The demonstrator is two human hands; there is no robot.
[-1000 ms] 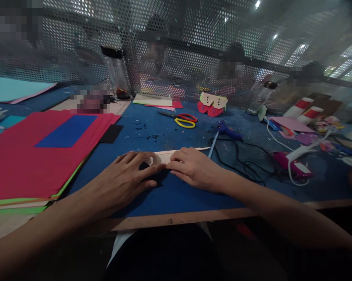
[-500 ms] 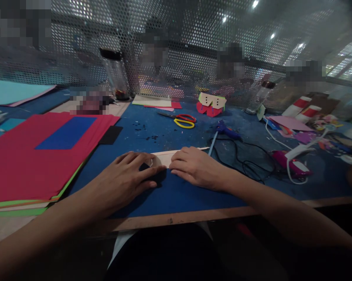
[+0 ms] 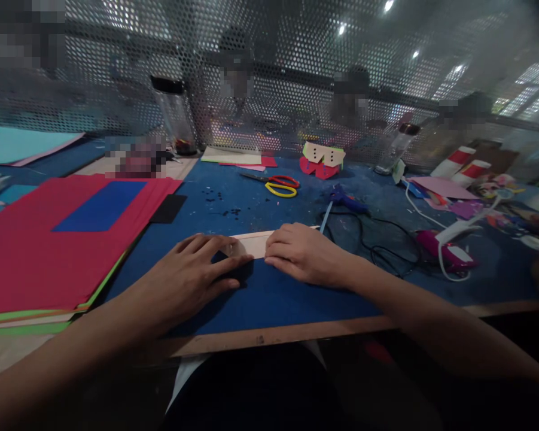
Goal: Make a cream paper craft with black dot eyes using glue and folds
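Observation:
A long pale paper strip (image 3: 255,244) lies on the blue table (image 3: 269,299) in front of me. My left hand (image 3: 192,276) lies flat on the strip's left end, fingers stretched out and pressing down. My right hand (image 3: 303,252) rests on the strip's right part with its fingers curled down onto the paper. The two hands are a short gap apart, and the strip shows between them. Part of the strip is hidden under both hands.
A stack of red paper (image 3: 49,251) with a blue sheet (image 3: 101,206) on top lies at the left. Scissors (image 3: 278,182), a blue glue gun (image 3: 347,202) with black cable, a pink glue gun (image 3: 444,256) and a paper craft (image 3: 322,159) lie farther back. A perforated metal screen (image 3: 269,78) closes off the far side.
My right hand has slid a little to the right along the strip, so more pale paper shows between the hands. The left hand stays put.

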